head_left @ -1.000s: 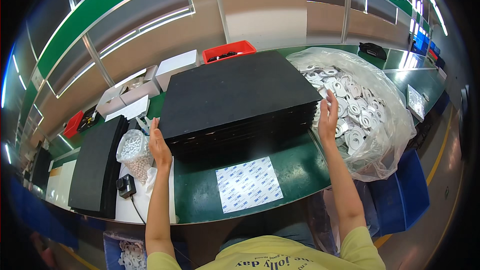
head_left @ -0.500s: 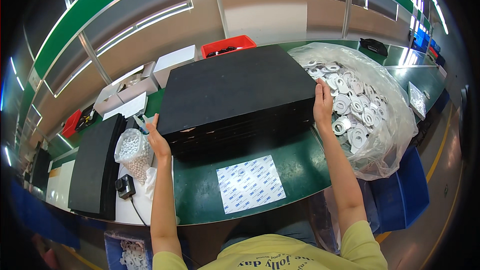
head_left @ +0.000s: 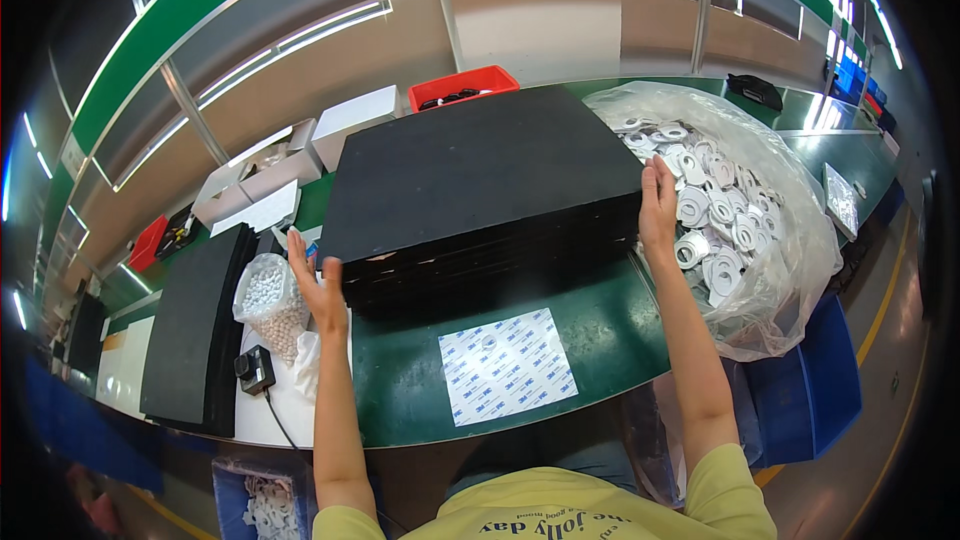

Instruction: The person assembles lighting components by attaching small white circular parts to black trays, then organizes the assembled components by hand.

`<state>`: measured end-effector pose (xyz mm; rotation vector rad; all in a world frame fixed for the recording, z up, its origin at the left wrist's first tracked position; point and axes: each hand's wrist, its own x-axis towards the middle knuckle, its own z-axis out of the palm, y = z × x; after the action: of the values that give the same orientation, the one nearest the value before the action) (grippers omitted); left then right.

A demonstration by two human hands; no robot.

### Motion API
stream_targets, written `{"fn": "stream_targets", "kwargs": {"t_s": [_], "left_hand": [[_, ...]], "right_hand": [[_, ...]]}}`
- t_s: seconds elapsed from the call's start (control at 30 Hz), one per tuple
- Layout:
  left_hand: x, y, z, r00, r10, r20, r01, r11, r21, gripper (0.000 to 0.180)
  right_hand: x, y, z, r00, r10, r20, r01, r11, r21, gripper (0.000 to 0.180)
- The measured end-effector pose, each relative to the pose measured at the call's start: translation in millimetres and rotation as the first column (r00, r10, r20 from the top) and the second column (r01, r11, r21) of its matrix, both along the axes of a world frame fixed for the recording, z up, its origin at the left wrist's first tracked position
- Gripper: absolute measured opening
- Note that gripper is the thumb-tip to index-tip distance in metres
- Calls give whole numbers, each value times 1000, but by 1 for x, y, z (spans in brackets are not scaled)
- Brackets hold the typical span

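Note:
A thick stack of black sheets lies on the green table, its many layers showing along the front. At its left front corner is my left hand, fingers raised and thumb apart, holding nothing. Along the right end my right hand stands upright with its fingers stretched out, touching or very close to the edges. In front of the stack lies a white square sheet with blue print. Right of my right hand, a large clear plastic bag is full of white ring-shaped parts.
On the left are a bag of small white balls, a small black camera-like device with a cable, and another black sheet stack. White boxes and a red bin line the back. A blue crate sits below the right edge.
My left hand has come away from the stack's left side, its thumb now spread from the fingers. My right hand stays at the right end, and the whole view has shifted slightly.

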<state>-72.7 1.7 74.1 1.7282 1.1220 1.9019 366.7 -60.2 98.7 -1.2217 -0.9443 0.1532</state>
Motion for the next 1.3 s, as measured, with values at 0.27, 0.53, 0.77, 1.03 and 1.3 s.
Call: {"fn": "stream_targets", "kwargs": {"t_s": [0.27, 0.53, 0.77, 1.03, 1.3], "left_hand": [[20, -18, 10, 929, 266, -258, -259, 964, 62, 114], [35, -29, 14, 958, 191, -216, -202, 979, -31, 103], [30, -18, -14, 998, 59, -35, -60, 997, -47, 59], [38, -18, -23, 998, 56, 18, -55, 998, -29, 58], [-10, -12, -24, 897, -70, 436, 153, 975, -159, 66]], "right_hand": [[-14, 0, 3, 1000, 14, 8, -14, 999, -38, 45], [1, -8, 0, 999, 15, 32, -13, 999, -49, 47], [16, -13, -6, 998, 40, 44, -37, 997, -63, 51], [25, -19, -13, 996, 44, 81, -38, 997, -68, 50], [11, -16, -12, 974, 174, -145, -187, 979, -77, 57]]}}
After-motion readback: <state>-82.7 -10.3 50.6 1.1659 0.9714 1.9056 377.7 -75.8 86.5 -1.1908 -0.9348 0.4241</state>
